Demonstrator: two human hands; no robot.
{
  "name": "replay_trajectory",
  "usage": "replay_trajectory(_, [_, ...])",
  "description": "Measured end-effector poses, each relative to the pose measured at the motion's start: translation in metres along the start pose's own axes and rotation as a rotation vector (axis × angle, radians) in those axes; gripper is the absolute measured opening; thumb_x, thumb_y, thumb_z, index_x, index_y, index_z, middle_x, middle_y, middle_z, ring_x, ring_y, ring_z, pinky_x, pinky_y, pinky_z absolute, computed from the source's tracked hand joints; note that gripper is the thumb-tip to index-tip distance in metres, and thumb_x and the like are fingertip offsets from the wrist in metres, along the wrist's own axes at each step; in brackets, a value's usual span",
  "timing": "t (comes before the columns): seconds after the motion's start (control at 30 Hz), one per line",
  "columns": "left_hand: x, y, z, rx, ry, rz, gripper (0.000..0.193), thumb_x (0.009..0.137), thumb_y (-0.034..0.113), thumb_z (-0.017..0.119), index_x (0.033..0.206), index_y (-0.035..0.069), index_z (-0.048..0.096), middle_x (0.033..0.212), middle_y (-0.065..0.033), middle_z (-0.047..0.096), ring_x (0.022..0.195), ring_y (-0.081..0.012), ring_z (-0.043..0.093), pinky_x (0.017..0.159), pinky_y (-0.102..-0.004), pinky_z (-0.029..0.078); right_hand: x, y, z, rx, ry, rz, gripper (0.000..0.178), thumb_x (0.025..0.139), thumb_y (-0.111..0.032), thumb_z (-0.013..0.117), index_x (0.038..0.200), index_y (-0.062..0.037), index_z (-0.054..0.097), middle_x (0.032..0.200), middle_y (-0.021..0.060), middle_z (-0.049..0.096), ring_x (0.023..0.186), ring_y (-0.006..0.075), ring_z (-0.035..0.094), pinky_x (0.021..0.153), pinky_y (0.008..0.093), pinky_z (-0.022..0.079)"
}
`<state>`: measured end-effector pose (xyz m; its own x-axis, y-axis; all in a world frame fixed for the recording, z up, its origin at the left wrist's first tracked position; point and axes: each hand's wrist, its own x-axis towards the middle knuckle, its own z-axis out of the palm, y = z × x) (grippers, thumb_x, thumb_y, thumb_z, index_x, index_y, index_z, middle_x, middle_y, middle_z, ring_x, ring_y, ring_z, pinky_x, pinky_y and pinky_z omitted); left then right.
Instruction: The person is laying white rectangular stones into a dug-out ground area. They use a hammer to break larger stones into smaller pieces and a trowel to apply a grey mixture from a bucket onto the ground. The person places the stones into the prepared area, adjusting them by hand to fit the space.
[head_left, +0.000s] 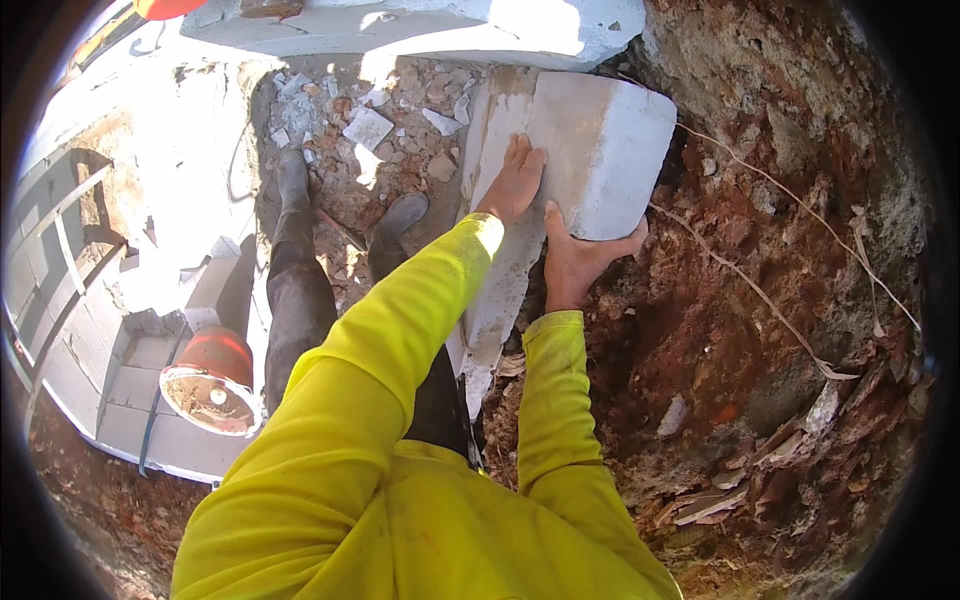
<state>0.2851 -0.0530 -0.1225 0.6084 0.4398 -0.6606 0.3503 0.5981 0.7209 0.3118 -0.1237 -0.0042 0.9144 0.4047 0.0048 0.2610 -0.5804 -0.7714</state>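
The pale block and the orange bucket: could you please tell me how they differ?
Shape: the pale block has flat faces and defined edges, while the orange bucket is round.
Colour: the block is whitish with a tan stain; the bucket is orange-red.
Contact: the left hand and right hand are on the block; neither touches the bucket.
Both bear marks: tan staining on the block, pale residue on the bucket.

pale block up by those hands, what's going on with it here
A person in a yellow top has both bare hands at the pale block. The left hand lies flat at its left edge, and the right hand is spread across its near end, thumb on the left. The block sits beside a reddish earth bank, with rubble on the ground to its left and an orange bucket farther left, untouched.
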Motion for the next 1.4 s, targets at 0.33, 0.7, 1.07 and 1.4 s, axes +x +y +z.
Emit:
replay_trajectory(0.33, [-0.064,-0.007,-0.001,-0.138,0.172,-0.066,0.064,0.098,0.042,0.035,0.139,-0.007,0.041,0.143,-0.0236,0.045,0.137,-0.0289,0.038,0.114,-0.0334,0.025,0.001,-0.001,0.0,0.044,0.004,-0.001,0.105,0.063,-0.001,0.082,0.138,-0.0016,0.008,0.133,0.0209,0.029,0.125,0.0296,0.035,0.105,0.043,0.038])
replay_trajectory(0.7, [-0.188,-0.099,-0.059,-0.235,0.327,-0.189,0.047,0.099,0.037,0.046,0.118,-0.005,0.056,0.106,-0.0087,0.058,0.102,-0.0192,0.054,0.09,-0.0316,0.043,-0.003,-0.002,-0.001,-0.024,0.007,0.016,0.106,0.062,-0.006,0.084,0.137,0.0051,0.01,0.132,0.024,0.029,0.125,0.0336,0.039,0.105,0.044,0.039])
replay_trajectory(1.07, [-0.286,-0.091,-0.141,-0.291,0.378,-0.127,0.045,0.097,0.027,0.053,0.129,-0.005,0.054,0.107,-0.0052,0.063,0.095,-0.0135,0.058,0.083,-0.0273,0.046,-0.004,-0.011,-0.013,-0.186,-0.074,0.024,0.119,0.062,-0.02,0.09,0.142,0.0081,0.007,0.135,0.0281,0.024,0.125,0.0371,0.037,0.107,0.0476,0.037])
replay_trajectory(1.4, [-0.425,-0.127,-0.176,-0.139,0.439,-0.197,0.042,0.092,0.016,0.055,0.128,-0.005,0.054,0.117,-0.0168,0.066,0.107,-0.0187,0.062,0.093,-0.0286,0.046,-0.007,-0.036,-0.021,-0.276,-0.078,0.033,0.107,0.062,-0.017,0.085,0.143,0.0014,0.017,0.131,0.0301,0.03,0.118,0.043,0.042,0.103,0.0493,0.039])
